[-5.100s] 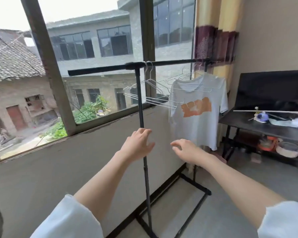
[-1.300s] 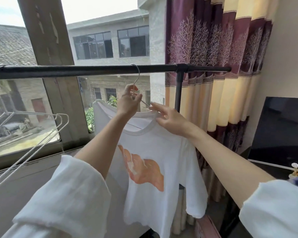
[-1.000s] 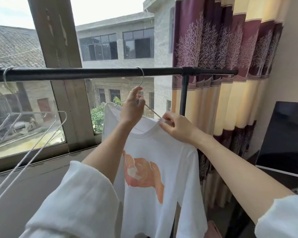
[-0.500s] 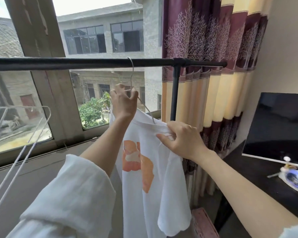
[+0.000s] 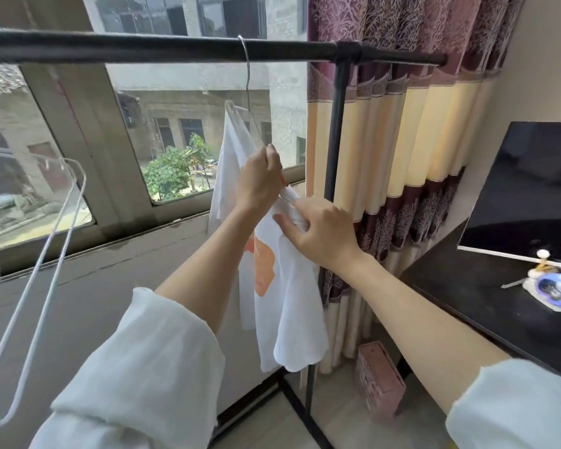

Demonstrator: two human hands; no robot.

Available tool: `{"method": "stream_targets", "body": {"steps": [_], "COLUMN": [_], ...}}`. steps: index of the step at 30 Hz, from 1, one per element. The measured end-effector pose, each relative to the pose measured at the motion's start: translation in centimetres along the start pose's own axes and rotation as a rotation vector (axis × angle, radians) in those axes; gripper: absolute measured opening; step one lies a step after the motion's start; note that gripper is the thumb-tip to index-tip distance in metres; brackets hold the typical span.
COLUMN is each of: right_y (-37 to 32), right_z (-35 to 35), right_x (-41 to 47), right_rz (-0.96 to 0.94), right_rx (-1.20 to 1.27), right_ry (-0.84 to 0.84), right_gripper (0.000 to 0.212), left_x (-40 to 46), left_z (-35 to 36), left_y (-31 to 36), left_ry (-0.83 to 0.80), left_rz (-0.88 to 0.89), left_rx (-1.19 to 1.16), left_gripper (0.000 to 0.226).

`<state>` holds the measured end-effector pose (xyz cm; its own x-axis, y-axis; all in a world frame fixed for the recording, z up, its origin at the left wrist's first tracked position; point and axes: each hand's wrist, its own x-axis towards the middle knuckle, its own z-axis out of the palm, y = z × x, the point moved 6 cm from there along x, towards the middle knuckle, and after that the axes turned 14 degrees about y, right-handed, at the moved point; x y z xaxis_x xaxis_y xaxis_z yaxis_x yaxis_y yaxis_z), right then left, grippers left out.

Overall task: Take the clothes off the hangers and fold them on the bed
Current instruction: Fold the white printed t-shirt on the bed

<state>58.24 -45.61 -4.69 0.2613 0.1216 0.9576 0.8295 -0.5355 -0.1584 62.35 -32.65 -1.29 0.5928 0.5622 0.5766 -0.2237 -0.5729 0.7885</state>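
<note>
A white T-shirt (image 5: 285,286) with an orange print hangs partly off a thin wire hanger (image 5: 247,89), whose hook sits over the black rail (image 5: 143,50) of the clothes rack. My left hand (image 5: 259,179) grips the hanger's near arm together with the shirt's upper edge. My right hand (image 5: 321,233) pinches a bunched piece of the shirt's fabric just below the left hand. The shirt's far shoulder still sits on the hanger's far end; the rest droops down.
Empty white hangers (image 5: 42,254) hang from the rail at the left. Behind the rack are a window and a maroon-and-cream curtain (image 5: 418,124). At the right a black table (image 5: 486,296) carries a dark screen (image 5: 531,189) and a small blue-and-white gadget (image 5: 551,286). A pink box (image 5: 379,380) stands on the floor.
My left hand has slid from the hanger's neck down its near arm. The right hand has pulled the shirt's near shoulder off the hanger, and the fabric is bunched lower.
</note>
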Motion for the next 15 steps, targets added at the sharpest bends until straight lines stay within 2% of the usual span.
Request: {"method": "stream_targets", "body": {"steps": [4, 7, 11, 13, 15], "right_y": [-1.2, -1.4, -1.2, -0.1, 2.0], "right_z": [-1.6, -2.2, -1.9, -1.2, -0.4], "right_x": [-0.9, -2.0, -3.5, -6.4, -10.2], "right_rz": [-0.131, -0.222, -0.344, -0.44, -0.443], "right_rx": [0.008, 0.075, 0.097, 0.038, -0.053], "right_ry": [0.163, 0.168, 0.048, -0.097, -0.253], "right_gripper": [0.042, 0.045, 0.041, 0.035, 0.032], "left_x": [1.0, 1.1, 1.3, 1.4, 2.1], "left_z": [0.1, 0.7, 1.0, 1.1, 0.6], "left_y": [0.2, 0.4, 0.6, 1.4, 3.1], "left_ry": [-0.008, -0.061, -0.091, -0.151, -0.203], "left_rz": [0.01, 0.015, -0.031, -0.126, -0.278], "left_rx": [0.051, 0.055, 0.01, -0.102, -0.274], "left_gripper": [0.042, 0.038, 0.04, 0.037, 0.033]}}
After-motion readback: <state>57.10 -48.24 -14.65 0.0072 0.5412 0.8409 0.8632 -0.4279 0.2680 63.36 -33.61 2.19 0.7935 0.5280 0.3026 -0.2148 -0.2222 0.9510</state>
